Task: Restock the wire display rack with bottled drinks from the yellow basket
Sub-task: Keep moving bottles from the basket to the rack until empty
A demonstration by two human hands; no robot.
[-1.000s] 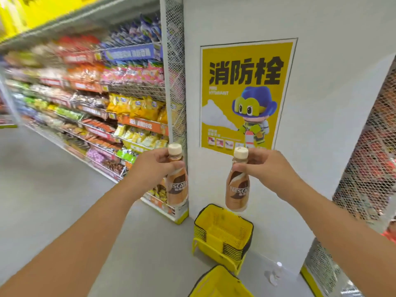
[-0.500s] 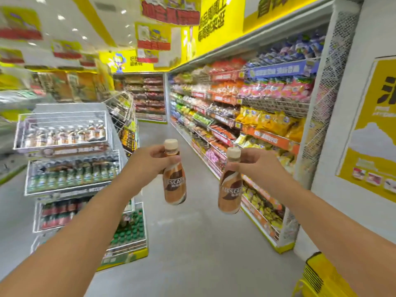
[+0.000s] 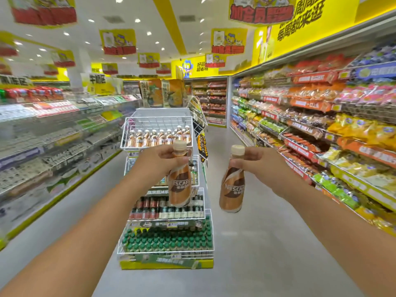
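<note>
Gripping glossy brown bottles by their necks: left hand (image 3: 165, 159), right hand (image 3: 261, 166).

Snack shelves (image 3: 334, 133) packed with bright bags fill the right side of the frame. Blurred white shelving (image 3: 53, 133) runs down the left. Red-and-yellow hanging banners (image 3: 119, 42) dot the ceiling at the top, and grey floor (image 3: 257, 243) spreads across the lower middle.
</note>
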